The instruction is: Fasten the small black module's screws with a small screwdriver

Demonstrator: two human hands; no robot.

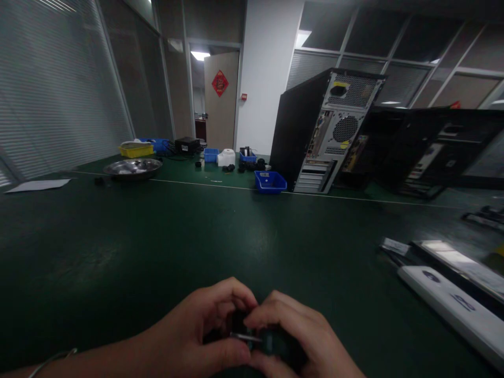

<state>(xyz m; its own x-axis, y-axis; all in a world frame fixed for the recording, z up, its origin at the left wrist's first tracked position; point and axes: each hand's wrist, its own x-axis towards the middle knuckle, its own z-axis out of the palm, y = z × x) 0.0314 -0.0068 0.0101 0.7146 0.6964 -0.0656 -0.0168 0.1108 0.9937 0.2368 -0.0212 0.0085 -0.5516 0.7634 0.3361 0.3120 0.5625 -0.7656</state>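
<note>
At the near edge of the green table, my left hand and my right hand meet, fingers curled. Between them is a small dark object, mostly covered by the fingers and blurred, so its kind cannot be told. A thin metal shaft runs from near my left thumb toward a dark greenish part inside my right hand. Both hands are closed round these pieces. A thin bracelet circles my left wrist.
A blue bin stands beside a black computer tower. At the back left are a metal bowl, a yellow tray and a paper sheet. A long white device lies at the right; more computer cases stand behind.
</note>
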